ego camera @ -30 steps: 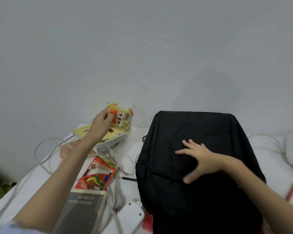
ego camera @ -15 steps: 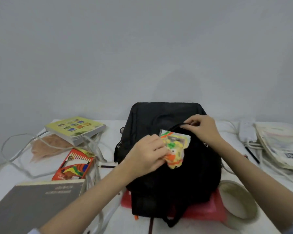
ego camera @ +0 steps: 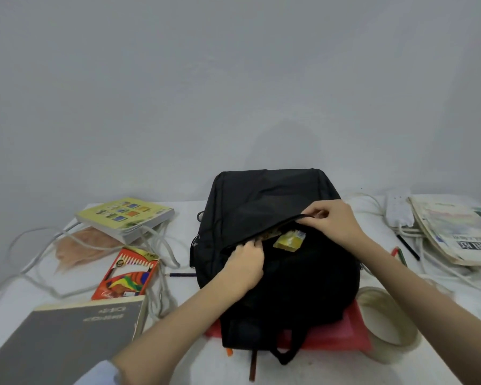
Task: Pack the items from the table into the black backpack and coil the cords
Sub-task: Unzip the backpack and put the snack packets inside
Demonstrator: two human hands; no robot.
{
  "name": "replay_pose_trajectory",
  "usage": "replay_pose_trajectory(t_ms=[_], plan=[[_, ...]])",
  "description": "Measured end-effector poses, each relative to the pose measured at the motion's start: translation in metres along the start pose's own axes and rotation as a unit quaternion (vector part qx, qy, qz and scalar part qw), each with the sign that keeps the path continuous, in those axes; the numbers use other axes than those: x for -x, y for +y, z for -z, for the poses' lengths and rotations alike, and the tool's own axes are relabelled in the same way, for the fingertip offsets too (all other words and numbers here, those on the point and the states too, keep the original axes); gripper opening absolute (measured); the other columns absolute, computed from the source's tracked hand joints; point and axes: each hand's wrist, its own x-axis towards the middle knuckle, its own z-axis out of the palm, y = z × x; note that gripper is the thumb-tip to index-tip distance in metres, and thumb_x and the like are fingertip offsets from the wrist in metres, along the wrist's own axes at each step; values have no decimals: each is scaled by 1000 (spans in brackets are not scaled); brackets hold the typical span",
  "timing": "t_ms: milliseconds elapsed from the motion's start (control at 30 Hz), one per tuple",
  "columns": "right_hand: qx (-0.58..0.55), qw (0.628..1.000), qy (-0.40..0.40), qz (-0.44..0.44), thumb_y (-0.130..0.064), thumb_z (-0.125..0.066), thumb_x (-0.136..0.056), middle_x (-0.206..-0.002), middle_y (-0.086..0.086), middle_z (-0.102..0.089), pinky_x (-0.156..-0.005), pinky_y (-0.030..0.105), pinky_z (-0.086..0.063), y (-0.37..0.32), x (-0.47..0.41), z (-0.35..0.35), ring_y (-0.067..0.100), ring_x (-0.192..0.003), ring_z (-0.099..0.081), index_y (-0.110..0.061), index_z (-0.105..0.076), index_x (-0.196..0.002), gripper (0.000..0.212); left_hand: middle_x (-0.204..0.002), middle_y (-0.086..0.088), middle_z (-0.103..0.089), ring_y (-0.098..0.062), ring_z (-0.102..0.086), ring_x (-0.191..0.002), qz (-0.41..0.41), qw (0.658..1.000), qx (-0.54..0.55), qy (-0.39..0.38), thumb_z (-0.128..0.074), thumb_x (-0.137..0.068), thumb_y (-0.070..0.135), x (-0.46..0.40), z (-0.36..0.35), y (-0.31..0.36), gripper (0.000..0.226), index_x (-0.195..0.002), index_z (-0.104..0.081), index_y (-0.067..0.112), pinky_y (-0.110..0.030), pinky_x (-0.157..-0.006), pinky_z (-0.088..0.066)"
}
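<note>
Far left at 9 o'clock: loose white cords (ego camera: 42,243) sprawled uncoiled over the surface (ego camera: 184,215), running under a yellow-green book (ego camera: 125,218) and past a peach cloth (ego camera: 78,245). Nearer, at 8 o'clock: a red box of coloured pencils (ego camera: 127,273) lying flat, its near end touching a grey book (ego camera: 59,340). Just beside the bag's left edge, a dark pen (ego camera: 182,274). Centre: black backpack (ego camera: 264,201) lying on a red folder (ego camera: 331,337), opening slanting from 8 to 2 o'clock. Left hand (ego camera: 245,266) curled at the lower end of that opening, fingers closed on the fabric edge, though exactly what is pinched cannot be told. Yellow snack packet (ego camera: 289,240) half inside the mouth, not yet fully tucked. Right hand (ego camera: 331,220) at the upper end, fingers pinched narrow on the flap's rim, holding it lifted. Right of the bag at 4 o'clock: a roll of clear tape (ego camera: 389,323); at 3 o'clock, pencils (ego camera: 399,254), a white power strip (ego camera: 397,209) with more cord, and a stack of papers (ego camera: 453,232). Likely risks: packet snagged or crushed if the opening closes before it drops deeper; packet sliding back out if the flap is released early; cords on the left dragging the book or pencil box when pulled, since tangled beneath them.
</note>
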Motion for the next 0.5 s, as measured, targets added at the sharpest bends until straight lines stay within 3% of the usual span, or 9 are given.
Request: replay_pose_trajectory(t_ms=[67,133,200,300,367,433,500], plan=[[46,997,-62,-14,-19,-78,-73,-73,-8,-68,-63,4,-42,11,7,-2,0,-67,-59,-23,-70,-70,10,-149,-5,-32,-30,-44,-124,-56,996,67,32,-42,-97,14,17,-1,-13,50,-145,-32,11,-39,-103,-37],[140,976,-161,-28,-24,-77,-75,-86,-5,-67,-73,7,-42,24,15,-8,8,-86,-62,-24,-72,-81,9,-133,4,-54,-14,-52,-117,-97,976,163,109,-46,-97,21,39,5,-35,34,-129,-56,18,-31,-100,-41],[230,947,-223,-33,-34,-74,-78,-103,-2,-61,-88,19,-42,31,23,-14,14,-101,-58,-23,-71,-98,23,-105,7,-66,-6,-59,-97,-67,960,222,160,-50,-96,24,63,13,-65,21,-106,-67,19,-24,-86,-45],[281,936,-212,-19,-43,-64,-84,-115,-3,-52,-98,35,-41,13,30,-30,18,-112,-51,-27,-63,-115,35,-84,7,-63,-7,-57,-77,45,953,247,169,-55,-91,36,98,13,-128,17,-85,-62,22,-27,-71,-43],[250,954,-163,35,-39,-61,-87,-114,-7,-51,-97,37,-40,-10,35,-51,18,-111,-49,-27,-62,-114,29,-94,6,-62,-12,-58,-87,136,957,236,101,-59,-76,65,123,8,-166,44,-91,-59,24,-32,-78,-47],[158,972,-122,121,-32,-62,-87,-104,-12,-55,-94,37,-42,-35,44,-76,14,-103,-53,-25,-66,-103,18,-123,7,-51,-17,-50,-115,175,964,199,2,-48,-43,96,149,0,-190,96,-112,-52,30,-39,-99,-42],[56,967,-166,186,-39,-63,-82,-97,-15,-59,-90,36,-46,-61,54,-104,8,-97,-57,-26,-68,-96,20,-152,12,-13,-18,-14,-142,173,968,142,-116,-37,-23,102,177,-9,-200,137,-142,-23,37,-49,-115,-19]])
